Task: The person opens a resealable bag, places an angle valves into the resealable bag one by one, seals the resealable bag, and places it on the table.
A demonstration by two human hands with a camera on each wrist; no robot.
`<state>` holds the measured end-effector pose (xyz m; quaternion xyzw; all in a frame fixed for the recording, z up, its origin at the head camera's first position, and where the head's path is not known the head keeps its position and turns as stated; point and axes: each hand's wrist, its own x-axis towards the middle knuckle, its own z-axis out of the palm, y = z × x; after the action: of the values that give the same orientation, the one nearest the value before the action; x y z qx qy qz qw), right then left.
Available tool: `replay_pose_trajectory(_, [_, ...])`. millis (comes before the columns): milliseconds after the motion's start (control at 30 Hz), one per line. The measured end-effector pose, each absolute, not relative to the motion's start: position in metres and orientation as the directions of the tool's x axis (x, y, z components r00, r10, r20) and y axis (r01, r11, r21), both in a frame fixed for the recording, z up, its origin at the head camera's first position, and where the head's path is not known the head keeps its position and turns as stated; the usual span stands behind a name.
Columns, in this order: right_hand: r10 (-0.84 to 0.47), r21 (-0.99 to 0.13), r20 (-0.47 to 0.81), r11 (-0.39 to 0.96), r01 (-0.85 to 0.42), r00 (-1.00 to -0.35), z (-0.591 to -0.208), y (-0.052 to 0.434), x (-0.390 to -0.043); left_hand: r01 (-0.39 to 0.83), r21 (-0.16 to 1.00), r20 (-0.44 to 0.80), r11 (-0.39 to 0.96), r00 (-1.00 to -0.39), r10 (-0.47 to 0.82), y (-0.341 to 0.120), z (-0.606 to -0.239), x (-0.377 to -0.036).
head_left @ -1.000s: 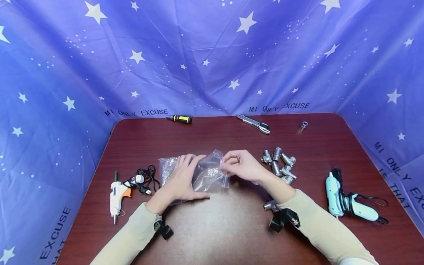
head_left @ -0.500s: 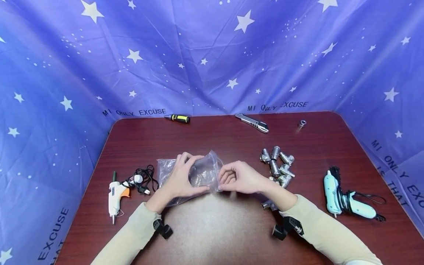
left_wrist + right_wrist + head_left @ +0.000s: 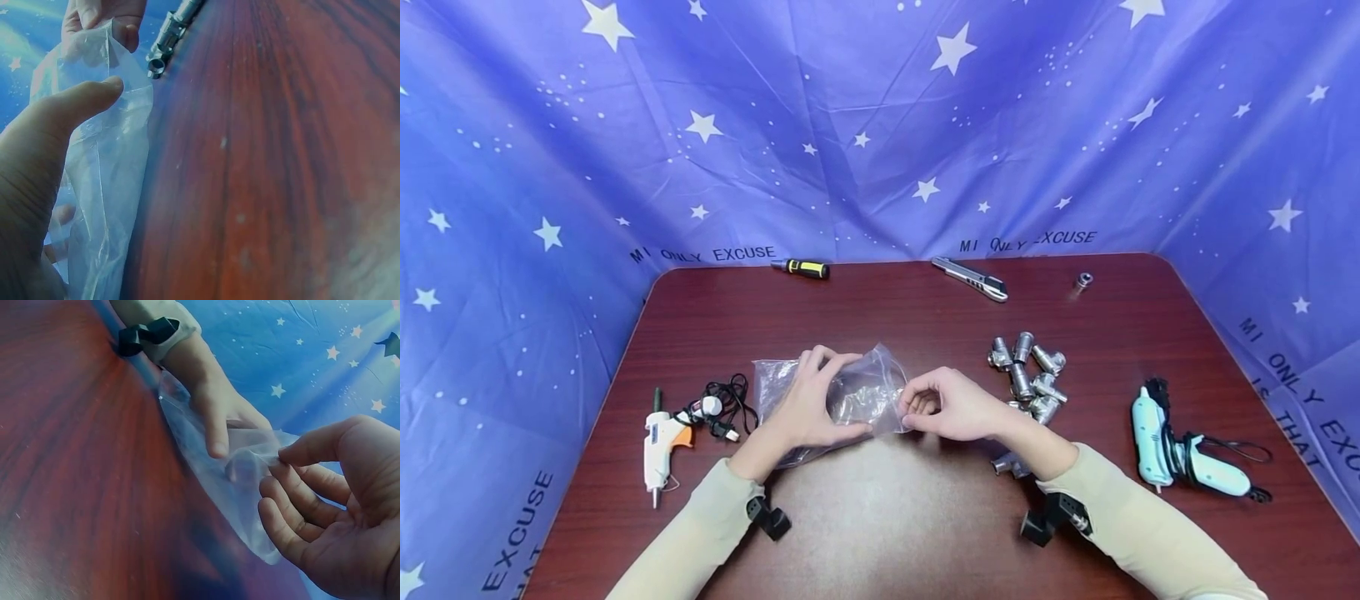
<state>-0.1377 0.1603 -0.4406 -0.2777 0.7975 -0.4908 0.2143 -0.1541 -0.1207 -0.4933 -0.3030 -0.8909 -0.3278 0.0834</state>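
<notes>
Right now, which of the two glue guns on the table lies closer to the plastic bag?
The white glue gun with the orange trigger, left of the bag. The pale blue one lies farther, at the right edge.

The dark red wood-grain worktop (image 3: 925,517) carries a clear plastic bag (image 3: 857,392) at its middle, a heap of metal fittings (image 3: 1028,375) just right of it, 2 glue guns, white (image 3: 658,437) at left and pale green (image 3: 1180,454) at right, plus a screwdriver (image 3: 803,268), utility knife (image 3: 970,279) and 1 lone fitting (image 3: 1083,281) along the far edge.

Our hands meet mid-desk, forearms angled inward. The left hand (image 3: 811,402) lies palm down, thumb out; our right hand (image 3: 951,406) curls, fingertips pinching.
</notes>
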Motion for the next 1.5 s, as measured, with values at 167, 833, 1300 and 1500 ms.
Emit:
replay_pose_trajectory(167, [-0.630, -0.887, -0.053, 0.386, -0.254, -0.775, -0.435, 0.172, -0.147, 0.592, 0.538, 0.334, 0.600, -0.804, 0.493, -0.122, -0.493, -0.153])
replay_pose_trajectory(833, [-0.576, -0.268, 0.114, 0.767, -0.583, -0.810, -0.425, 0.277, -0.204, 0.606, 0.553, 0.291, 0.571, -0.783, 0.549, -0.128, -0.489, -0.152])
replay_pose_trajectory(1300, [-0.545, -0.256, -0.060, 0.818, -0.515, -0.836, -0.424, 0.281, -0.209, 0.601, 0.566, 0.254, 0.565, -0.779, 0.573, -0.130, -0.490, -0.154])
replay_pose_trajectory(1500, [-0.561, -0.238, 0.019, 0.801, -0.549, -0.827, -0.429, 0.282, -0.209, 0.621, 0.555, 0.271, 0.554, -0.765, 0.585, -0.130, -0.491, -0.156])
